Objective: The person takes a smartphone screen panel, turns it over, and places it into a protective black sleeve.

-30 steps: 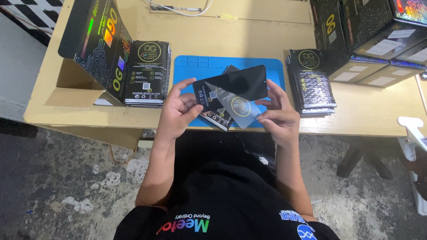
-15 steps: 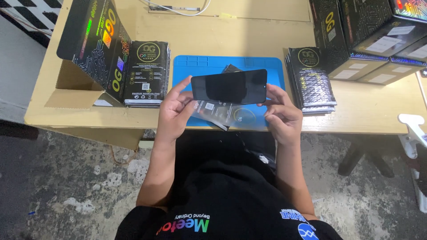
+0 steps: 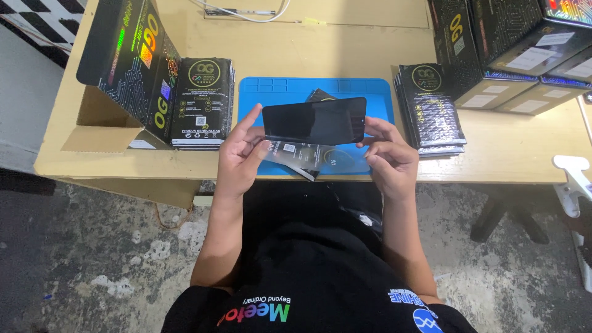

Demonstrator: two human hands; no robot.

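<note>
Both my hands hold a black phone screen panel [image 3: 313, 120] level above the blue work mat [image 3: 259, 92]. My left hand [image 3: 242, 151] grips its left end with thumb and forefinger. My right hand [image 3: 385, 151] pinches its right end. Under the panel, also between my fingers, hangs a clear plastic film [image 3: 320, 154] with a round mark on it. A small black packet [image 3: 319, 95] lies on the mat behind the panel, mostly hidden.
A stack of black packets [image 3: 200, 102] and an open black box in a cardboard carton [image 3: 126, 58] stand on the left of the wooden table [image 3: 493, 154]. Another packet stack [image 3: 431, 108] and several black boxes [image 3: 505, 43] are on the right. A white cable [image 3: 243, 12] lies at the back.
The panel has turned from a tilt to level and moved slightly left. The clear film has come away below it. Both hands shifted with it.
</note>
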